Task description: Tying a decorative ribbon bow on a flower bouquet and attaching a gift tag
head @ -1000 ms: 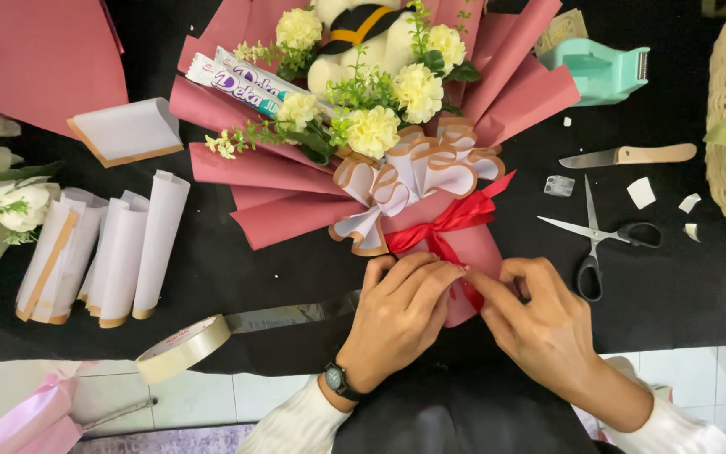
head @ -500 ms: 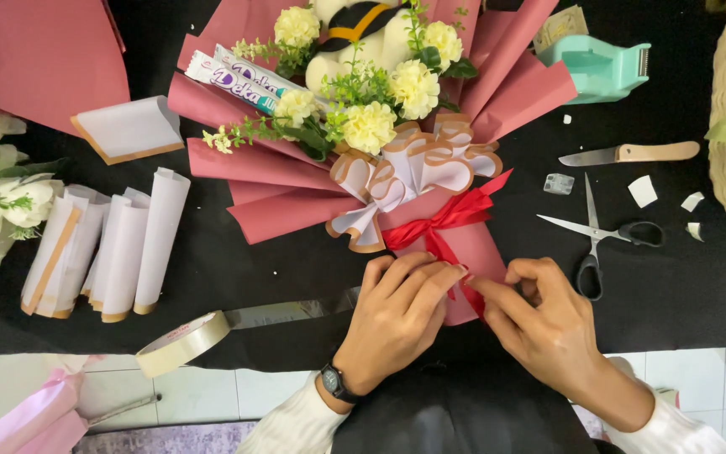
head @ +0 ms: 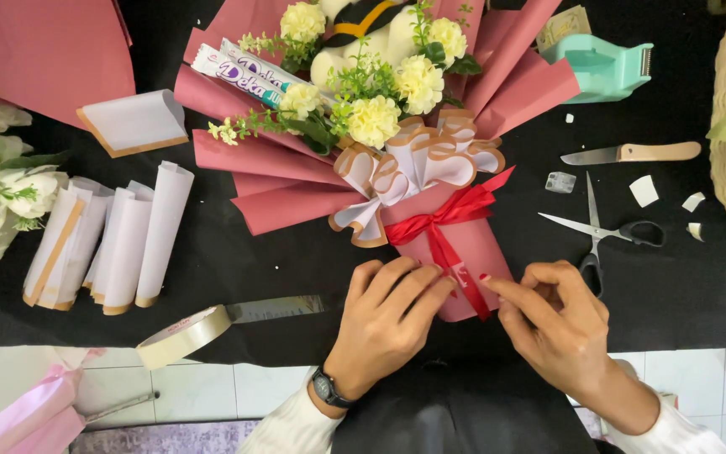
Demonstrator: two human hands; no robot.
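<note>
Head view, bouquet: the bouquet lies on the black surface, flowers away from the person, its pink-wrapped stem end toward them.
Head view, ribbon: a red ribbon is tied in a bow round the neck of the wrap; one tail runs down the stem between the two hands.
Left hand: the left hand lies flat on the lower stem, fingers stretched out and pressing the paper, gripping nothing.
Right hand: the right hand is loosely curled, forefinger and thumb tips at the ribbon tail; whether they pinch it I cannot tell.
Change: a second ago both hands were bunched close over the stem base; now they have drawn a little apart, and the ribbon tail shows between them.
Meaning: I'd judge the wrap holds by itself and the work has moved to smoothing the ribbon tail.
Right of the bouquet: scissors, a knife and a mint tape dispenser.
Left of the bouquet: a tape roll at the near edge and rolled white papers.
</note>
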